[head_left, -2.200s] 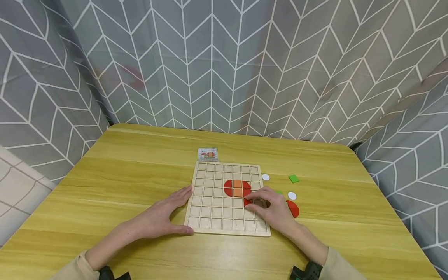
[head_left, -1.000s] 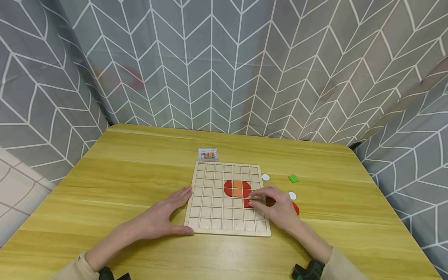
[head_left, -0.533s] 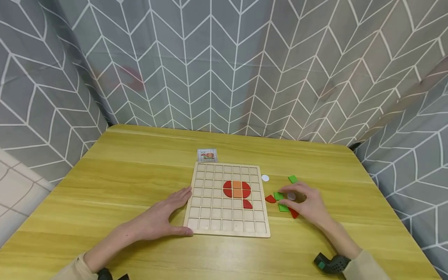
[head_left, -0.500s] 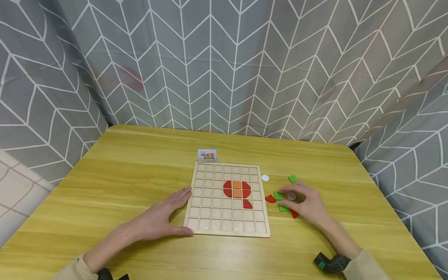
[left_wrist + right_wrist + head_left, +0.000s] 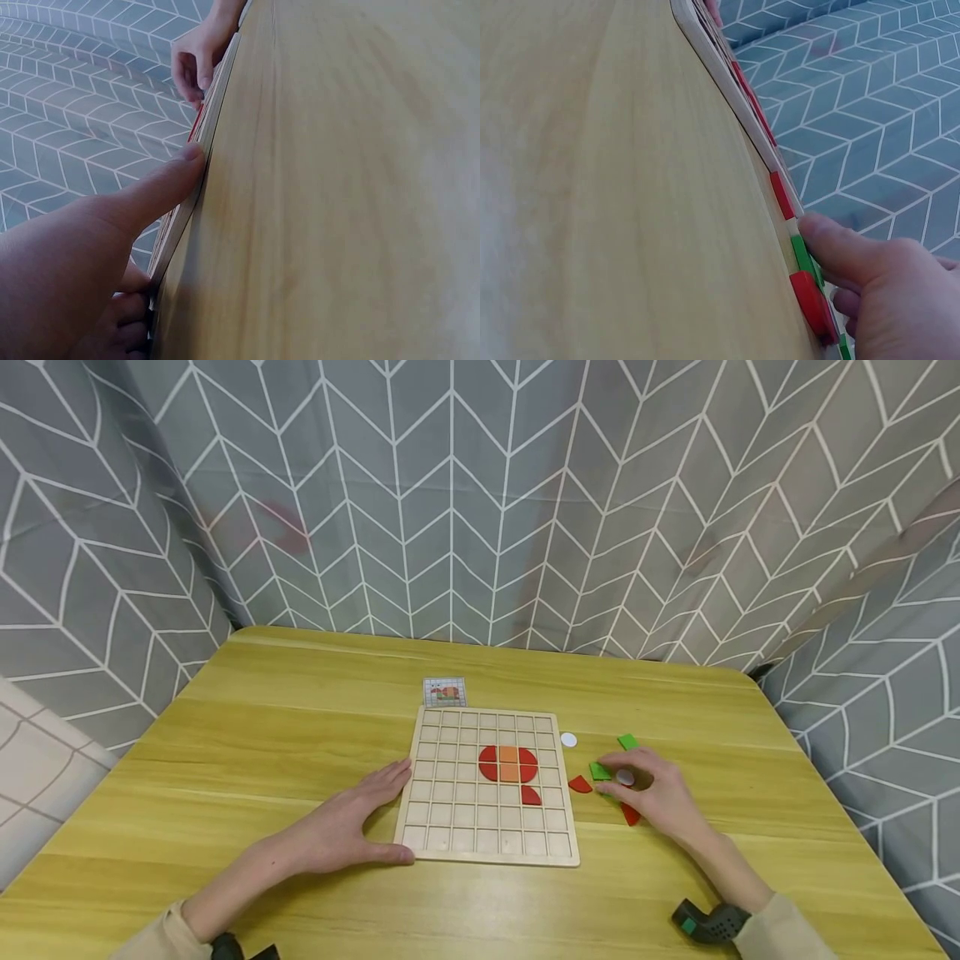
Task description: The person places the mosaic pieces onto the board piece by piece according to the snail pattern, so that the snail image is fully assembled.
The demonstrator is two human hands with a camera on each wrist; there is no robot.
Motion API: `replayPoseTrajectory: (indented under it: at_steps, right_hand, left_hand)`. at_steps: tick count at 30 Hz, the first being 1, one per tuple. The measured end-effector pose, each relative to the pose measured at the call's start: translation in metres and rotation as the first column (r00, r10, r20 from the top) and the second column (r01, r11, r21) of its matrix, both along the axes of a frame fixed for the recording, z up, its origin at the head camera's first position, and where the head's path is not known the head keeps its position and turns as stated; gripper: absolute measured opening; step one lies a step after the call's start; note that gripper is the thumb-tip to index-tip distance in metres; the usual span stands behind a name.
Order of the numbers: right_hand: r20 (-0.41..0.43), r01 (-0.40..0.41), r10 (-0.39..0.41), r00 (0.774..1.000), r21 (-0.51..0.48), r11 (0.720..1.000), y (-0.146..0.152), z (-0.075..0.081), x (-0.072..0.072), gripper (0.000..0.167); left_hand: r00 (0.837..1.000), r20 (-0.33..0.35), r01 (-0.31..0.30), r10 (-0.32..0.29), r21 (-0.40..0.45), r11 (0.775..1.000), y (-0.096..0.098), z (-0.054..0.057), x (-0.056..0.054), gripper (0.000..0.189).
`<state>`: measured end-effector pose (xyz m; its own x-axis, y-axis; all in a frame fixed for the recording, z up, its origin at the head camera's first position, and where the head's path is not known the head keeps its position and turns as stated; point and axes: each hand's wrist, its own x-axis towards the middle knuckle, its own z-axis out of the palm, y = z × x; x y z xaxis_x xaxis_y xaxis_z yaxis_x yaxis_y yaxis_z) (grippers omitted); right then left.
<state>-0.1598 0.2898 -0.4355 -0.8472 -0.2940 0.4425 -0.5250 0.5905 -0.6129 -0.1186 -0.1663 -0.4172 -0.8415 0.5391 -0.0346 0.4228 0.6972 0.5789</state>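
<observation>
In the head view my left hand (image 5: 341, 821) rests along the left edge of a wooden grid board (image 5: 454, 814), its thumb at the front left corner. Set in the board are red quarter-circle tiles (image 5: 487, 764), orange square tiles (image 5: 508, 763) and one separate red quarter-circle tile (image 5: 531, 796). To the right of the board, my right hand (image 5: 651, 789) pinches a green square tile (image 5: 599, 771) between thumb and fingertips. In the right wrist view the thumb (image 5: 832, 236) hides that tile, and another green tile (image 5: 804, 256) lies below it.
Beside the board lie a white disc (image 5: 569, 740), a red quarter-circle tile (image 5: 580, 784), a green square (image 5: 627, 741), another white disc (image 5: 625, 777) and a red piece (image 5: 630, 813). A small pattern card (image 5: 445, 692) touches the board's back edge. A patterned curtain (image 5: 480, 510) hangs behind the table.
My right hand has left the separate red tile on the board, moved right to the loose pieces and taken a green square, now slightly raised. My left hand stays put.
</observation>
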Motion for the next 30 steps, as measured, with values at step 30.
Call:
replayPoseTrajectory:
  at_steps: [30]
  right_hand:
    - [0.088, 0.274, -0.277, 0.957, 0.045, 0.961, -0.0004, 0.0012, 0.0, 0.022]
  left_hand:
    - [1.0, -0.004, -0.004, 0.004, -0.006, 1.0, -0.0004, -0.0006, -0.0008, 0.112]
